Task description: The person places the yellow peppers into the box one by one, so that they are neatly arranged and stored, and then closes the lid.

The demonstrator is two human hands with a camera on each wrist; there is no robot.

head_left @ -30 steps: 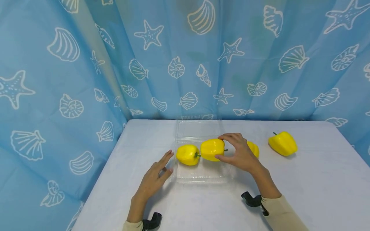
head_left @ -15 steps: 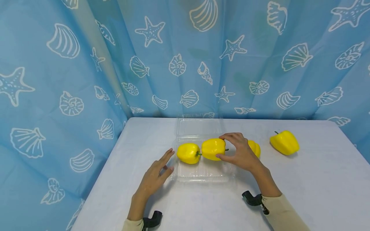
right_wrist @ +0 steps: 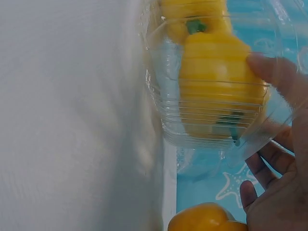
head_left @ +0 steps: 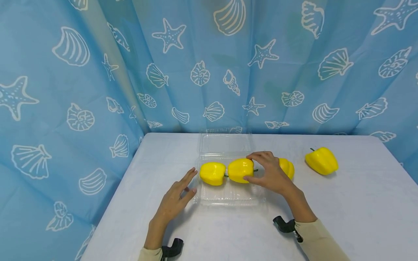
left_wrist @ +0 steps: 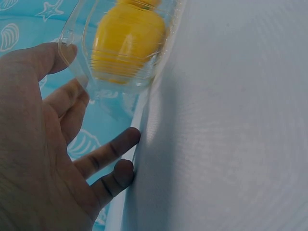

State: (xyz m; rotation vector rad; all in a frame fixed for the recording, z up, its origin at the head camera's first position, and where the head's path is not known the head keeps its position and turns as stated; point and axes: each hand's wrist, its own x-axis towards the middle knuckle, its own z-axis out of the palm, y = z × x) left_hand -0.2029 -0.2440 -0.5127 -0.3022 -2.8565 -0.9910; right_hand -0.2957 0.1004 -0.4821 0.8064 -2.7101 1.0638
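Observation:
A clear plastic clamshell tray (head_left: 228,197) lies open on the white table, its lid (head_left: 225,143) folded back. Two yellow bell peppers lie inside: one at the left (head_left: 213,173) and one beside it (head_left: 240,170). My right hand (head_left: 266,174) grips the second pepper (right_wrist: 219,86) by its stem end, thumb in front and fingers over the top. My left hand (head_left: 177,197) lies flat with straight fingers touching the tray's left edge (left_wrist: 79,72). A third pepper (head_left: 287,167) is half hidden behind my right hand, and a fourth (head_left: 321,161) lies farther right.
A blue curtain with shell and starfish prints (head_left: 209,65) hangs behind and to the left of the table. The table's left edge (head_left: 114,203) runs close to my left hand. Bare tabletop (head_left: 359,210) stretches at the right and front.
The right hand has lowered the second pepper slightly into the tray, close against the first. The left hand has stayed in place.

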